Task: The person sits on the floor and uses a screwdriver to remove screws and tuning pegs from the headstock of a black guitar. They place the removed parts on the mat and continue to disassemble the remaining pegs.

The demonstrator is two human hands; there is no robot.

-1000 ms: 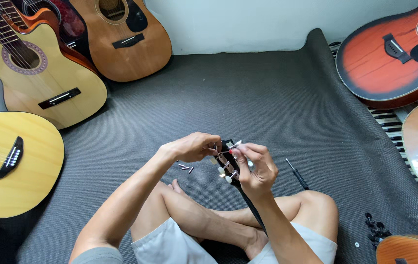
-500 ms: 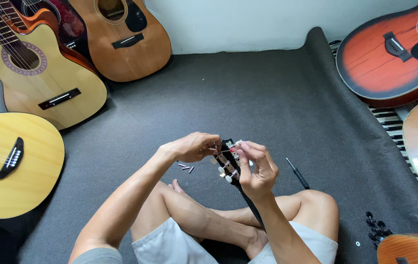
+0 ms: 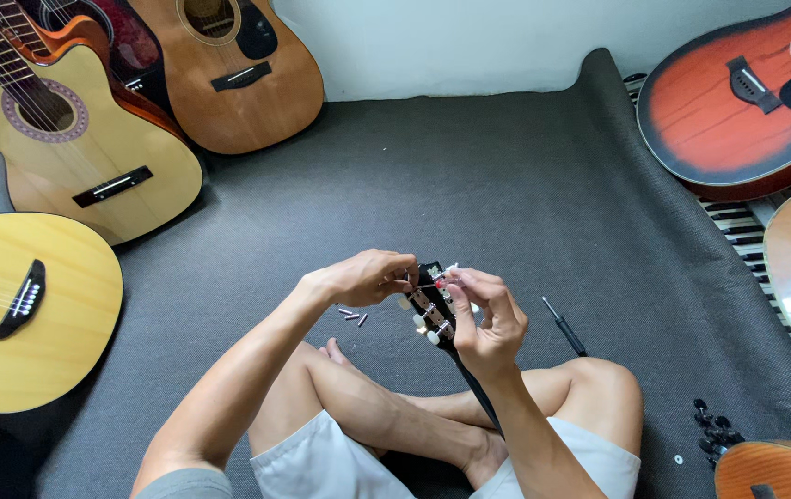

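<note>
The black guitar headstock (image 3: 434, 310), with white tuning pegs along its side, sits at centre frame, just below the middle, above the person's crossed legs. The left hand (image 3: 367, 277) is closed on the headstock's upper left edge, fingers pinching at a peg. The right hand (image 3: 488, 319) grips it from the right — fingertips curled onto the pegs. Small pins (image 3: 352, 316) lie on the grey mat (image 3: 469, 176) just left of the headstock; a screwdriver (image 3: 565, 326) lies near on the right. Guitars ring the mat — yellow guitar (image 3: 35, 305) at left, red guitar (image 3: 737, 102) at upper right.
</note>
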